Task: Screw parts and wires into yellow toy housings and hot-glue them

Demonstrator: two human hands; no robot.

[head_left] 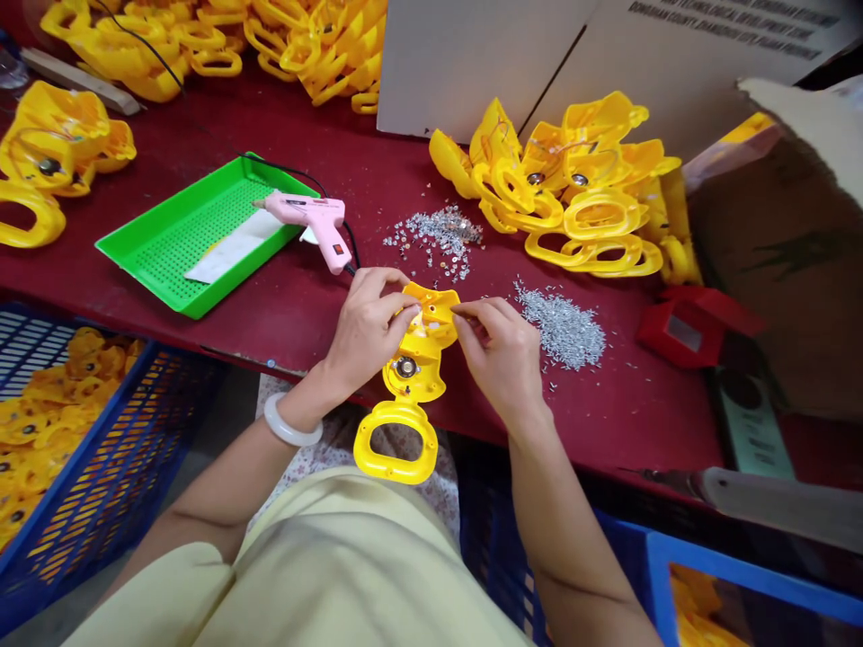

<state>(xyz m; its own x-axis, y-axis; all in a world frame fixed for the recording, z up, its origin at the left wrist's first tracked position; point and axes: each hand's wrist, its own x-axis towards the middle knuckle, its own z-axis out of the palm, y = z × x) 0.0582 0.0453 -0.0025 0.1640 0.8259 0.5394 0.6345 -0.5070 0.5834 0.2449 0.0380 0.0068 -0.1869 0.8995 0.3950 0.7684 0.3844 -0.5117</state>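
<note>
A yellow plastic shell half with a ring-shaped handle at its lower end lies over the table's front edge, its hollow side facing up. A round metal-and-black part, probably a small speaker, sits inside it with thin wires. My left hand is closed at the shell's upper left, thumb and forefinger together over a small whitish spot inside. Against the upper right rim rest the pinched fingers of my right hand. Whether either fingertip pinches a tiny part is hidden.
Beyond the shell are loose small metal parts; right of my right hand lies a screw pile. A pink glue gun rests on a green tray. More yellow shells, a red box and blue crates surround me.
</note>
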